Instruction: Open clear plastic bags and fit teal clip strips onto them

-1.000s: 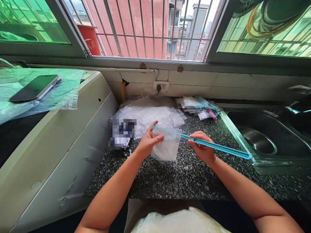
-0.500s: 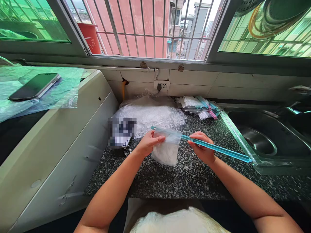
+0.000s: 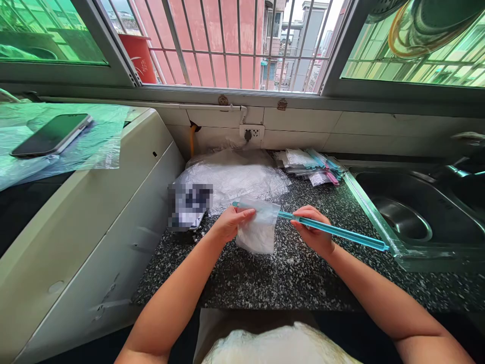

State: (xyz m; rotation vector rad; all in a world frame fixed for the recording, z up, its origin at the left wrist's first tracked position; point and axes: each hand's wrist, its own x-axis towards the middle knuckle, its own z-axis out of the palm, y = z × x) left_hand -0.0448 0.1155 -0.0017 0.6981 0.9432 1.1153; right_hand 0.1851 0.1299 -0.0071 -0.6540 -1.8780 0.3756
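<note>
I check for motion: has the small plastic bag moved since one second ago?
Yes, slightly. The small plastic bag in the left hand shifted a little left and up, toward the wall socket; the sink holds its place.

- Daylight enters through the barred window (image 3: pixel 227 45) ahead, bright and even.
- Green tint colours the side panes (image 3: pixel 49 30).
- Shadows on the counter (image 3: pixel 288 283) are soft.
- Wide-angle bending curves the edges.
- One patch is pixelated (image 3: pixel 189 206).
</note>
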